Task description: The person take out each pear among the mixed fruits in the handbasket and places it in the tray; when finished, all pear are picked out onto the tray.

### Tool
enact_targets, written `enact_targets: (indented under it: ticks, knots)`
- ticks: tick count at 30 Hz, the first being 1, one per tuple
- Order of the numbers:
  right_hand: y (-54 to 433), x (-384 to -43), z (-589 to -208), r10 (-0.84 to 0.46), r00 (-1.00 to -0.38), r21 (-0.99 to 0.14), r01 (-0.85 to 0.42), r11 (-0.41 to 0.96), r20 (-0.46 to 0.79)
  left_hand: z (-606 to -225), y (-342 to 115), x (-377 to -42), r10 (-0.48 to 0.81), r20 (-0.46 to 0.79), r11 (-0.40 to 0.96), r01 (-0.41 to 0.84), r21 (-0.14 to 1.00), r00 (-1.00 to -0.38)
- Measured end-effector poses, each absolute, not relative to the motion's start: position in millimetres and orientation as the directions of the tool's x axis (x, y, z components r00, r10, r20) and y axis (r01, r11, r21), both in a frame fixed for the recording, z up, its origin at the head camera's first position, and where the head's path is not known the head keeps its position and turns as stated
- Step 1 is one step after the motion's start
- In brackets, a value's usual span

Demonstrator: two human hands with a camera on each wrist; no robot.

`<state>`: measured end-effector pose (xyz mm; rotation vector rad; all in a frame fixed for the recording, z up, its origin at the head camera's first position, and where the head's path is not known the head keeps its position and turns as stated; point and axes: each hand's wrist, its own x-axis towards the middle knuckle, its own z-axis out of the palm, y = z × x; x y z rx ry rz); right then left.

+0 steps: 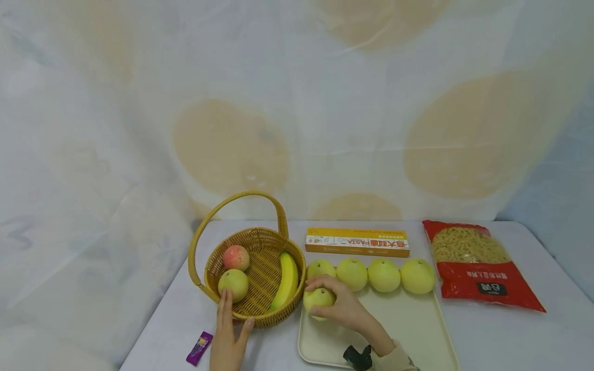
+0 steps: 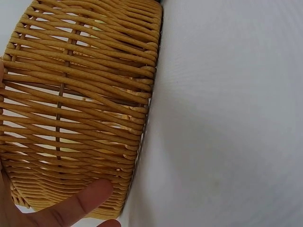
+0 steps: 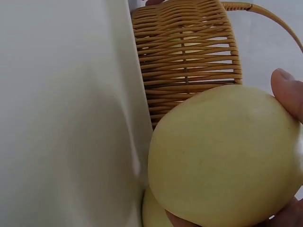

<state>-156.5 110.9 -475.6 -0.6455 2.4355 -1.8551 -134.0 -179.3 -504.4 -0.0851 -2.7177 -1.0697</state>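
My right hand holds a round yellow-green fruit between thumb and fingers, over the left part of a cream tray. In the right wrist view that fruit fills the foreground, overlapping the wicker basket. My left hand is at the basket's front rim. Its straight fingers reach over the edge beside a yellow-green fruit, and in the left wrist view the thumb lies along the woven wall. Also inside the basket are a pinkish peach and a banana.
Several yellow-green fruits line the tray's back edge. Behind them lies a pasta box, with a red bag of pasta to the right. A small purple packet lies left of my left hand. The basket's tall handle arches up.
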Motion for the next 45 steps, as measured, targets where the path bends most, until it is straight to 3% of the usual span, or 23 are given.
enact_targets:
  ticks: [8, 13, 18, 30, 37, 45]
  knots:
    - [107.4, -160.8, -486.7, -0.334, -0.913, -0.932, -0.309, 0.187, 0.235, -502.6, -180.2, -132.0, -0.035, 0.223, 0.733, 0.126, 0.668, -0.974]
    - [106.3, -161.9, -481.0, -0.338, -0.921, -0.923, -0.287, 0.255, 0.193, -501.3, -180.3, -131.2, -0.038, 0.220, 0.728, 0.123, 0.674, -0.975]
    - [105.1, -162.1, -465.4, -0.331, -0.909, -0.884, -0.356, 0.302, 0.253, -501.0, -181.1, -131.4, -0.040, 0.219, 0.722, 0.123, 0.680, -0.975]
    - [78.3, -168.2, -430.1, -0.393, -0.853, -0.901, -0.417, 0.117, 0.344, -504.9, -179.3, -133.2, -0.037, 0.252, 0.715, 0.151, 0.683, -0.967]
    - [52.8, -184.3, -424.9, -0.439, -0.845, -0.927, -0.369, 0.070, 0.304, -507.9, -176.0, -133.6, -0.037, 0.272, 0.718, 0.164, 0.677, -0.962]
    - [33.4, -213.4, -412.7, -0.559, -0.797, -0.915, -0.372, 0.155, 0.230, -507.5, -175.6, -133.4, -0.037, 0.276, 0.723, 0.165, 0.671, -0.961]
